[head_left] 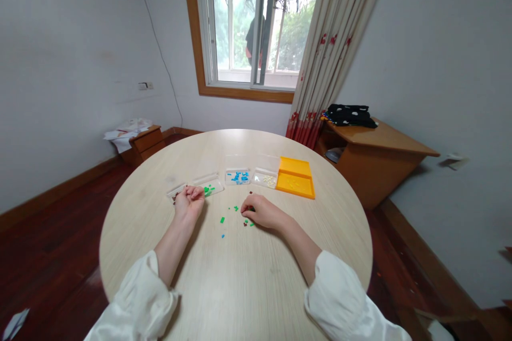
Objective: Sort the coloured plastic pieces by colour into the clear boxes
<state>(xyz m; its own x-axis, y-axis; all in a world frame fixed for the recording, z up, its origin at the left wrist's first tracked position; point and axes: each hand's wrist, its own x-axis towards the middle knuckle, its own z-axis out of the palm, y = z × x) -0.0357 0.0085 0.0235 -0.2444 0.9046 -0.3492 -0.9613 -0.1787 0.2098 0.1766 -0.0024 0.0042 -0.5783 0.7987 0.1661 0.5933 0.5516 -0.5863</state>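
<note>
My left hand (189,203) is turned partly palm up with its fingers curled, over the edge of a clear box of brown pieces (171,194). Whatever those fingers hold is hidden. Beside it lies a clear box of green pieces (218,185). At the table's middle my right hand (261,211) pinches low over the surface; I cannot make out what is between its fingertips. Around it lie small green pieces (236,208) and brown bits (245,224). A larger green brick (222,220) and a small blue piece (223,236) lie between my hands.
Farther back on the round table (240,287) stand a clear box with blue pieces (237,177), another with cream pieces (267,178), and an opened orange-yellow case (295,165). A wooden desk (384,144) with dark cloth (350,115) stands to the right.
</note>
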